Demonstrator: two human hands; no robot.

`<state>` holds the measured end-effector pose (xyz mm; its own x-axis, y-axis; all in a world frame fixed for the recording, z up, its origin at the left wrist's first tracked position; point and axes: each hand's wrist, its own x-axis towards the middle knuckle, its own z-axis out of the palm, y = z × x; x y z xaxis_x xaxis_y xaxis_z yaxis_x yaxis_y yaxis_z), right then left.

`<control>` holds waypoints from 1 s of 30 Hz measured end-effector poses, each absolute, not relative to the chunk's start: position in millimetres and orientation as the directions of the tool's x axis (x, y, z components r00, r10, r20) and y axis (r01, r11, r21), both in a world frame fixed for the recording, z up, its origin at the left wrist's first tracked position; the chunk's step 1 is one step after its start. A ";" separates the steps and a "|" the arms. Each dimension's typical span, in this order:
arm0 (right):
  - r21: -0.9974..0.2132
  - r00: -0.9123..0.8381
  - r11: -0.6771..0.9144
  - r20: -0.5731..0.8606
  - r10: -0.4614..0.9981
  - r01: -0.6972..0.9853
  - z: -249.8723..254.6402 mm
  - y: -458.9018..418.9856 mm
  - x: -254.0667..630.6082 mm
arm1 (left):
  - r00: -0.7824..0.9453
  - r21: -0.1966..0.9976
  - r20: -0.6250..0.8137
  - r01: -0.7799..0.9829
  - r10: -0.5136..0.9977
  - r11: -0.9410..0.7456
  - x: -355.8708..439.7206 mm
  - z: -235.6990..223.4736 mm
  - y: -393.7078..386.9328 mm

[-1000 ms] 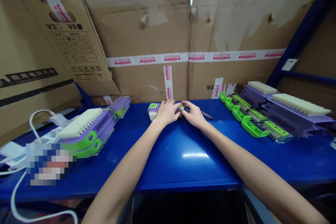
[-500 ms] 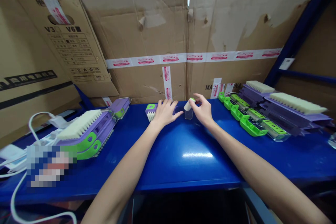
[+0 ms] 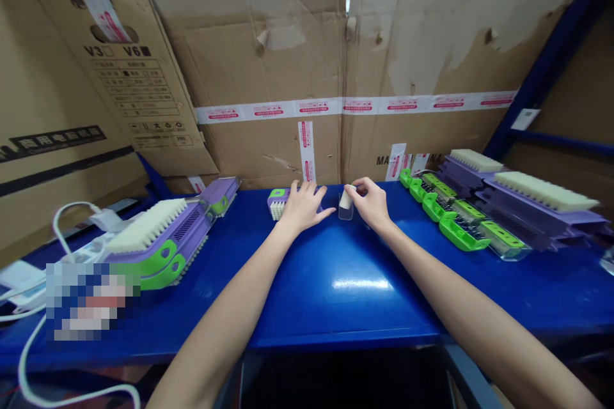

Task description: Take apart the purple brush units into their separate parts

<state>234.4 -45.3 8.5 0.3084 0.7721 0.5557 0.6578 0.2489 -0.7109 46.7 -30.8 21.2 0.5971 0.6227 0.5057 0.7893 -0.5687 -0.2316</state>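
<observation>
My left hand (image 3: 302,206) lies with spread fingers over a purple brush-like block (image 3: 275,204), which has a green tab and rows of white bristles. Much of that block is hidden beneath the hand. To its right, my right hand (image 3: 369,201) pinches a small cream-white piece (image 3: 346,197) by its upper end. The lower part of this piece sits inside a small clear plastic box (image 3: 346,213), which stands on the blue tabletop (image 3: 316,294). Fingers cover the top of the piece.
Purple and green units with cream bristles (image 3: 148,223) are stacked at left, near a white power strip and cables (image 3: 71,204). At right lie a row of green clips (image 3: 460,233), clear boxes (image 3: 503,241) and more purple units (image 3: 518,217). Cardboard (image 3: 268,64) walls the back.
My right hand has lowered the cream-white piece from above the clear box's opening down into it. My left hand stays over the purple block.
</observation>
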 end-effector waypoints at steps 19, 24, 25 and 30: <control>-0.507 0.136 0.134 0.460 0.878 0.851 0.8 -37.7 233.8 | 0.598 -0.249 0.499 0.793 0.628 -0.557 47.0 18.5 -28.9; -0.341 -0.097 0.302 0.506 0.857 0.890 4.4 -46.1 234.9 | 0.601 -0.237 0.501 0.787 0.623 -0.569 46.8 19.4 -29.6; -0.286 -0.160 0.332 0.490 0.857 0.899 5.9 -49.8 235.3 | 0.601 -0.238 0.502 0.788 0.622 -0.569 46.8 19.4 -29.6; -0.135 -0.302 0.379 0.391 0.870 0.916 12.8 -65.2 239.3 | 0.603 -0.254 0.521 0.786 0.605 -0.564 46.2 17.6 -28.5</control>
<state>239.3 -65.2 12.8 -0.3019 0.8696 0.3907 0.9156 0.3786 -0.1352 46.2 -28.5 17.6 0.6026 0.6048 0.5206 0.7856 -0.5641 -0.2541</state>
